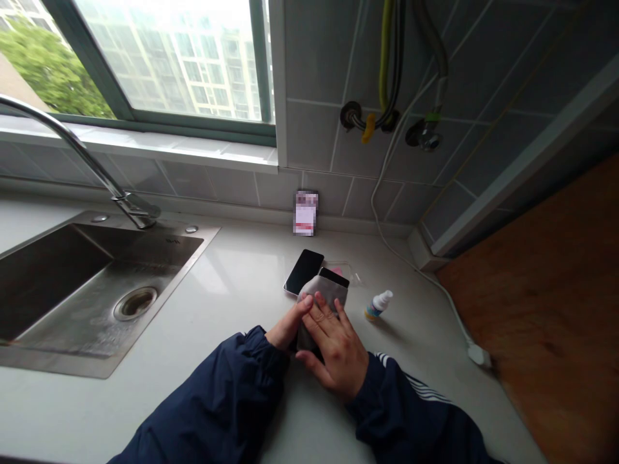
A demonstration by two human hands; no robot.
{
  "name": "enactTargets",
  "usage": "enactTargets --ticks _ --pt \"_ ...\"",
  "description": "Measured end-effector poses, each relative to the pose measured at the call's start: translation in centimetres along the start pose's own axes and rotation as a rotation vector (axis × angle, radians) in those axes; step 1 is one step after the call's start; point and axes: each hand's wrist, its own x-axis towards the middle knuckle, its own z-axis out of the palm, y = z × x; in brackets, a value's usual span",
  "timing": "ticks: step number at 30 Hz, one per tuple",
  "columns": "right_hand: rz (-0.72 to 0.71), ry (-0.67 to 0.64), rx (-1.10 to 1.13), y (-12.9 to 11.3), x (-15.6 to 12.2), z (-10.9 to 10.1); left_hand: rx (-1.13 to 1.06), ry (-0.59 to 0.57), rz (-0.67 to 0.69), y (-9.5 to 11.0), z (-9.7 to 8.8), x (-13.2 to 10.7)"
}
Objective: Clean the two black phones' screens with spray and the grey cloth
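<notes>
A grey cloth lies over a dark phone on the white counter. My right hand rests flat on the cloth, fingers stretched over it and pressing it onto the phone. My left hand sits at the cloth's left edge, fingers together against the phone's side. A second black phone lies just behind and left of the covered one, screen up. A small white spray bottle lies on its side to the right of the hands.
A steel sink with a curved tap fills the left. A white cable runs down the tiled wall to a plug. A small card leans against the wall. A wooden surface lies at right.
</notes>
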Motion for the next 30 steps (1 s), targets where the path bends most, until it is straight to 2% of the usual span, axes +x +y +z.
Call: enactTargets --ticks 3,9,15,23,30 --pt "-0.010 -0.012 0.005 -0.2 -0.1 0.1 -0.122 -0.065 -0.125 0.5 -0.1 -0.1" --pt "0.038 -0.009 -0.006 -0.2 0.1 -0.3 -0.250 -0.029 -0.013 2.0 0.9 -0.1" --pt "0.127 0.083 -0.031 0.2 0.3 -0.6 -0.388 -0.023 -0.007 2.4 1.4 -0.1" --pt "0.237 0.165 -0.019 1.7 0.1 -0.2 -0.375 -0.030 -0.051 2.6 1.9 -0.4" --pt "0.285 0.177 -0.023 2.4 0.0 0.3 -0.223 -0.076 -0.061 1.7 2.0 -0.3"
